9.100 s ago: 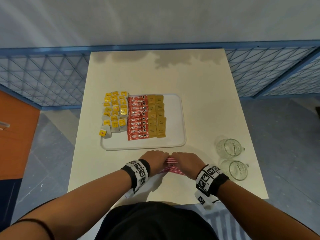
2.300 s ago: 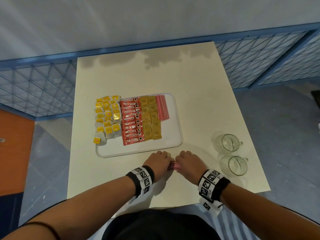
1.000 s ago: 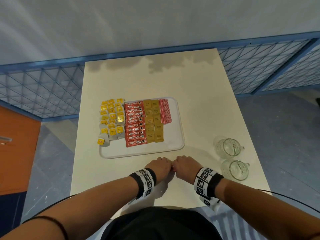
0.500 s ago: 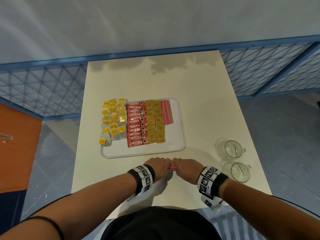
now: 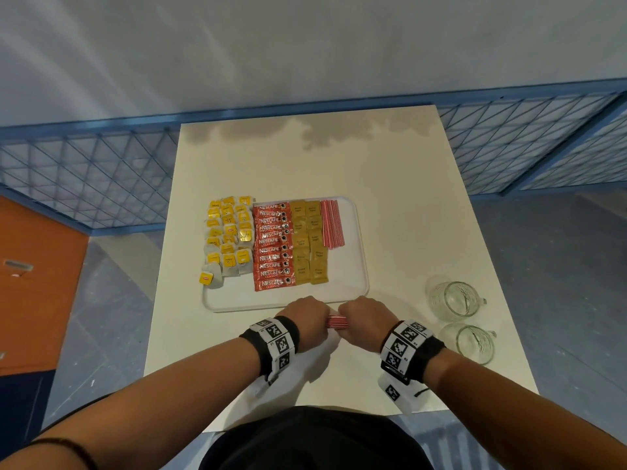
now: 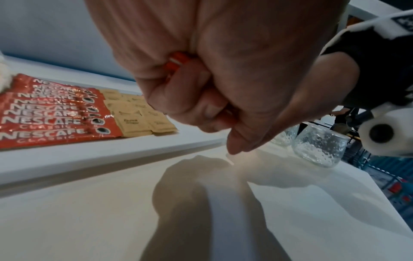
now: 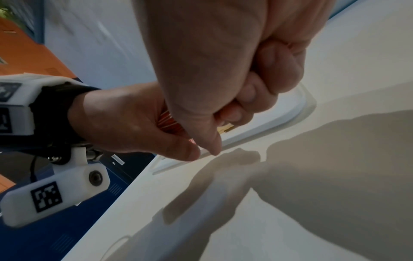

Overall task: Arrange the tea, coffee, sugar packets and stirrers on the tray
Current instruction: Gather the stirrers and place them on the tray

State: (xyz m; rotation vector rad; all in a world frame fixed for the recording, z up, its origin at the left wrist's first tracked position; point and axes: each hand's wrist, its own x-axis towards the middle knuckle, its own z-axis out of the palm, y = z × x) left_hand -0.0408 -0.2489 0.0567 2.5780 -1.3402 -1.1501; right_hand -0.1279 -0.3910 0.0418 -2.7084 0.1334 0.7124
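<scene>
On the white tray (image 5: 353, 293) lie yellow-tagged tea bags (image 5: 229, 239) at the left, red Nescafe coffee sticks (image 5: 273, 247), brown sugar packets (image 5: 310, 245) and a row of red-and-white stirrers (image 5: 332, 228). Some tea bags overhang the tray's left edge. Just in front of the tray, my left hand (image 5: 303, 315) and right hand (image 5: 366, 317) each grip one end of a bundle of stirrers (image 5: 336, 322). The bundle shows inside the curled fingers in the left wrist view (image 6: 176, 61) and in the right wrist view (image 7: 167, 121). Its ends are hidden in my fists.
Two empty glass cups (image 5: 453, 298) (image 5: 473, 344) stand at the right, near the table's front right corner. A blue mesh railing (image 5: 101, 184) runs behind and beside the cream table (image 5: 339, 157). An orange cabinet (image 5: 34, 283) is on the left.
A row of stirrers now lies on the tray's right part, absent 9 seconds ago. Both hands still hold a bundle and have come closer to the tray's front edge.
</scene>
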